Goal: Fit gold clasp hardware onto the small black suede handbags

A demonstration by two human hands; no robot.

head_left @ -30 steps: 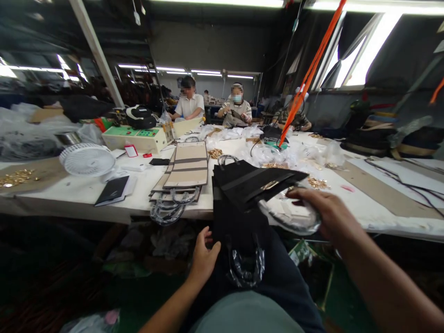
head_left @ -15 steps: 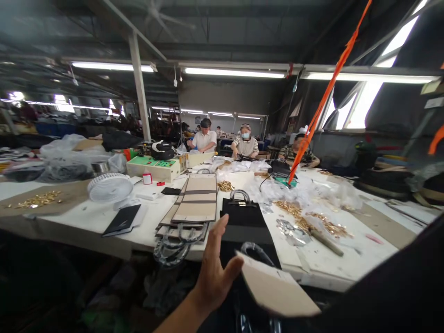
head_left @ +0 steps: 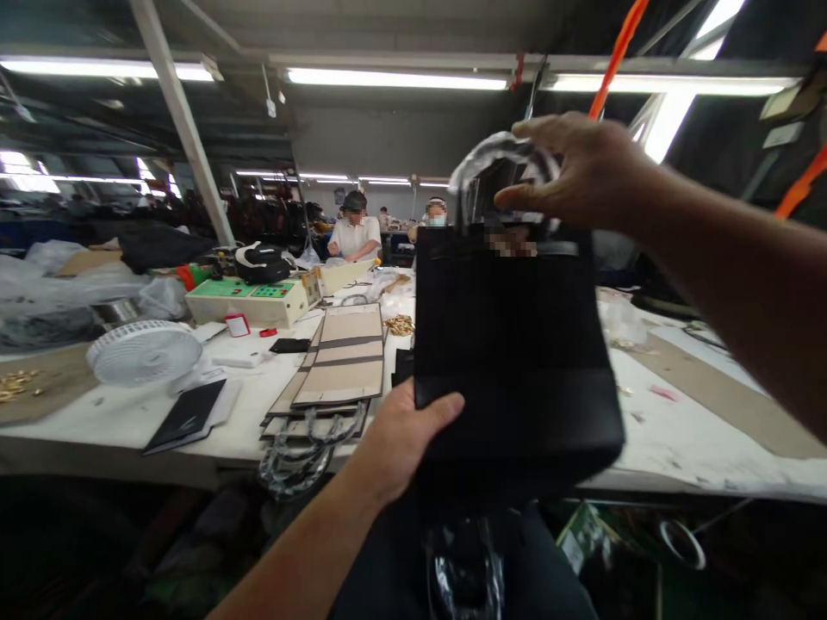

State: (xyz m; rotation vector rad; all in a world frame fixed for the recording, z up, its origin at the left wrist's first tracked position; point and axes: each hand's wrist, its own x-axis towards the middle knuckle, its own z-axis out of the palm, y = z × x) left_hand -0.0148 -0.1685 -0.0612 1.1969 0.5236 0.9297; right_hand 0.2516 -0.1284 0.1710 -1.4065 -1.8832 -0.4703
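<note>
I hold a black handbag (head_left: pixel 517 344) upright in front of me, above the table edge. My right hand (head_left: pixel 575 168) pinches its plastic-wrapped handle (head_left: pixel 481 168) at the top. My left hand (head_left: pixel 404 435) grips the bag's lower left corner, thumb on the front face. Another wrapped handle (head_left: pixel 465 560) hangs below, over my lap.
A stack of flat beige bag panels (head_left: pixel 336 362) with wrapped handles lies on the white table (head_left: pixel 116 413). A white fan (head_left: pixel 143 353), black notebook (head_left: pixel 184 413), green-topped machine (head_left: pixel 255 297) and gold fittings (head_left: pixel 401 325) sit farther left. Other people work at the far end. An orange strap (head_left: pixel 613 52) hangs overhead.
The black bag rose from the table and my lap to eye level. My right hand came up onto its handle, and my left hand closed on its lower corner.
</note>
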